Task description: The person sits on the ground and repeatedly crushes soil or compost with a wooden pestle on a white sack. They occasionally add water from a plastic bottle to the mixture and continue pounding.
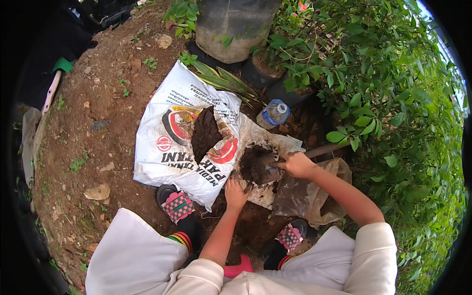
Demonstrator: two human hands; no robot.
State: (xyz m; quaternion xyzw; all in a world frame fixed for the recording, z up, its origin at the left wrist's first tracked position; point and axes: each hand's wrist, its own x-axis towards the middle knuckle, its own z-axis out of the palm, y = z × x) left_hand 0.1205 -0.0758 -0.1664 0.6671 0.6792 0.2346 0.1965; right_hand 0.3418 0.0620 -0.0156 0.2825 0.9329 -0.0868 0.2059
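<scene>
Right grip [298, 165] curled, hold unclear, left grip [237, 192] loosely spread against one soil container's edge [250, 135], one sack [162, 113] leftward, open ground [93, 142] beyond.

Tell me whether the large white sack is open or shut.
Open: a ragged hole in the white sack exposes dark soil inside.

from above, a hand can reach the dark soil [253, 164] through the gap between the left hand [236, 191] at its near edge and the right hand [296, 164] on its right. the bulging white sack [162, 132] blocks a low way in from the left, the bottle [274, 114] stands beyond, and the crumpled clear bag [309, 199] lies at lower right. leafy branches [393, 113] crowd the right, while the brown ground [69, 132] leaves wide room at left.
</scene>
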